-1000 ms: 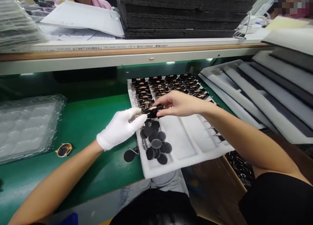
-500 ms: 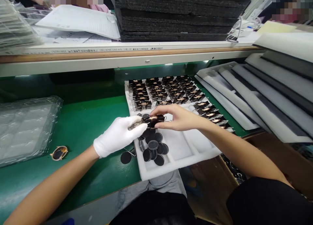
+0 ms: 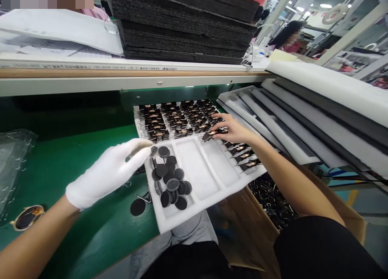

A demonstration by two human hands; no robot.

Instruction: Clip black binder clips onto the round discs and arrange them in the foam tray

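Observation:
My right hand [image 3: 232, 129] is at the back right of the white foam tray [image 3: 209, 170], fingers closed around a rose-gold watch case clamped with black binder clips [image 3: 209, 136]. Rows of similar clipped watch cases [image 3: 156, 123] fill the tray's far part, and more lie along its right side. In a white glove, my left hand [image 3: 113, 168] reaches the tray's left edge. Its thumb and fingertips come together beside a pile of round black discs [image 3: 172, 184]; what they hold, if anything, is hidden. One loose black disc [image 3: 138, 207] lies on the green table.
A watch [image 3: 28, 217] lies at the left by clear plastic trays [image 3: 15, 165]. Stacked foam trays [image 3: 291, 117] lean at the right, above a cardboard box of loose binder clips [image 3: 269, 202]. Black foam sheets [image 3: 184, 24] stand on the shelf; a co-worker [image 3: 287, 36] is beyond.
My right hand has carried the clipped watch case from beside my left hand to the tray's back right. My left hand has drawn back leftward. The view has turned right.

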